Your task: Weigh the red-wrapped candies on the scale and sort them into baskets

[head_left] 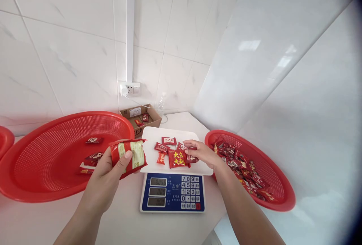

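In my left hand [111, 173] is a red packet [131, 156] with a pale panel, thumb pressed across its front. It hangs between the left basket and the scale. My right hand [202, 152] is over the white weighing tray [149, 135], its fingertips around a small red sweet packet [182, 146]. Below these fingers lie a larger red packet with yellow characters [178, 159] and a dark red one [192, 157]. Several other small red packets [169, 140] lie on the tray. The digital scale [173, 193] has a blue panel, and its top display appears to read 0.055.
A big red basket [51, 124] with a few packets stands left; another red basket [279, 205], holding many packets, stands right. Behind are a small cardboard box [154, 116], a clear bottle [161, 105] and a wall socket [130, 89]. The tiled wall rises close behind.
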The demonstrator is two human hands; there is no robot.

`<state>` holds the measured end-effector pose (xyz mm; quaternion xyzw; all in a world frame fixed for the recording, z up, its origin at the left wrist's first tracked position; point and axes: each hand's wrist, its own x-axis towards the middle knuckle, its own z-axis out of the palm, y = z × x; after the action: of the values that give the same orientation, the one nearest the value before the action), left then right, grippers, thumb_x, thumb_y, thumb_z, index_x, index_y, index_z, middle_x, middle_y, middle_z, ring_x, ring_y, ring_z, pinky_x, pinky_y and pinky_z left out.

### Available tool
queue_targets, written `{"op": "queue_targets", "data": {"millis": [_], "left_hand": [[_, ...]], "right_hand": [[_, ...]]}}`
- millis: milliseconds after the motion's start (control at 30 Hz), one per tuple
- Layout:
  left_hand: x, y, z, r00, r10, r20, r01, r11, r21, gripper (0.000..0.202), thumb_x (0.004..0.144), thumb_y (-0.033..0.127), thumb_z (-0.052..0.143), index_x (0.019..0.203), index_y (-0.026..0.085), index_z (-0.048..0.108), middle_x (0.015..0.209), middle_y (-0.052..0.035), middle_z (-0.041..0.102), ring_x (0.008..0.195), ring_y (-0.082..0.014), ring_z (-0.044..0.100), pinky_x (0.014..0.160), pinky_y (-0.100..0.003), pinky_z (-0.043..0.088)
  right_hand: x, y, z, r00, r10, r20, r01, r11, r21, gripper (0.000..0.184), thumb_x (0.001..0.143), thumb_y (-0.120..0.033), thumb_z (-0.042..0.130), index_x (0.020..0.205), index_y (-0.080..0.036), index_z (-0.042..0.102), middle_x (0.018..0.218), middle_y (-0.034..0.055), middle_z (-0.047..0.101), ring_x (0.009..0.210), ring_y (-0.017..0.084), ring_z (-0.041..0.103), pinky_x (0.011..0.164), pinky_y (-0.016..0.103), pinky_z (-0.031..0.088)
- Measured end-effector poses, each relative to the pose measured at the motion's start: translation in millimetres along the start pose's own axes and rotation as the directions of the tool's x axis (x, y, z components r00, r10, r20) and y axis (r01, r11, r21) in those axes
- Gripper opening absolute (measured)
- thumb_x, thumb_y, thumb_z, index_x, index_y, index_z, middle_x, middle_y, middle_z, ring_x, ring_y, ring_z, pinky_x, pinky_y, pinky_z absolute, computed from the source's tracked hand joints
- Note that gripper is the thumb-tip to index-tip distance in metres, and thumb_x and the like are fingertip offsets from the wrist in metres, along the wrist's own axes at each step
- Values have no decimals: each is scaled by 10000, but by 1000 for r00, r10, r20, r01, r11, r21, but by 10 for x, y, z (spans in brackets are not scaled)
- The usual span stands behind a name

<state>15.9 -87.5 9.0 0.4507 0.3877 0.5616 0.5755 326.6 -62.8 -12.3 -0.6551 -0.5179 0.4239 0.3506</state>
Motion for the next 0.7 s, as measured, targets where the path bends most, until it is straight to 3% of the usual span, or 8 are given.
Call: {"op": "queue_targets", "data": {"millis": [133, 333, 467, 600, 700], "left_hand": [[-7, 6, -4, 1000, -10, -13, 11, 1000, 10, 419, 723, 462, 711, 1068, 239, 624, 1077, -49, 676, 1021, -260, 615, 818, -355, 547], [-6, 11, -27, 999, 2, -33, -1, 1000, 23, 435, 724, 465, 709, 1086, 241, 620, 1103, -51, 670, 979, -246, 630, 798, -339, 545], [-7, 12, -25, 1000, -10, -28, 10, 1000, 19, 431, 720, 461, 712, 1081, 245, 619, 1099, -47, 672, 987, -252, 628, 806, -352, 545], [-5, 15, -14, 999, 0, -33, 1, 1000, 24, 449, 707, 466, 721, 1080, 236, 623, 1043, -51, 686, 971, -260, 634, 801, -358, 545], [0, 19, -6, 998, -11, -66, 13, 1000, 28, 480, 671, 489, 741, 1060, 233, 629, 998, -48, 692, 957, -263, 636, 788, -357, 547]], "right_hand": [[-1, -25, 60, 999, -26, 20, 25, 999, 47, 499, 660, -374, 746, 1119, -220, 624, 1304, 93, 565, 955, 210, 626, 618, 269, 516], [-114, 11, -14, 974, -97, -205, 119, 988, 99, 457, 712, -419, 676, 1106, -193, 627, 1124, 86, 647, 878, 197, 626, 661, 291, 502], [-279, 160, -108, 956, -94, -279, 156, 966, 208, 472, 700, -461, 683, 1091, -203, 626, 993, 59, 677, 875, 192, 633, 734, 317, 513], [-518, 263, -250, 930, -81, -359, 178, 953, 244, 474, 704, -455, 690, 1117, -237, 611, 1034, 50, 683, 978, 211, 631, 863, 361, 510], [-689, 314, -396, 888, -42, -458, 124, 981, 152, 492, 701, -424, 692, 1159, -270, 599, 1087, 46, 678, 1007, 235, 632, 865, 390, 519]]}}
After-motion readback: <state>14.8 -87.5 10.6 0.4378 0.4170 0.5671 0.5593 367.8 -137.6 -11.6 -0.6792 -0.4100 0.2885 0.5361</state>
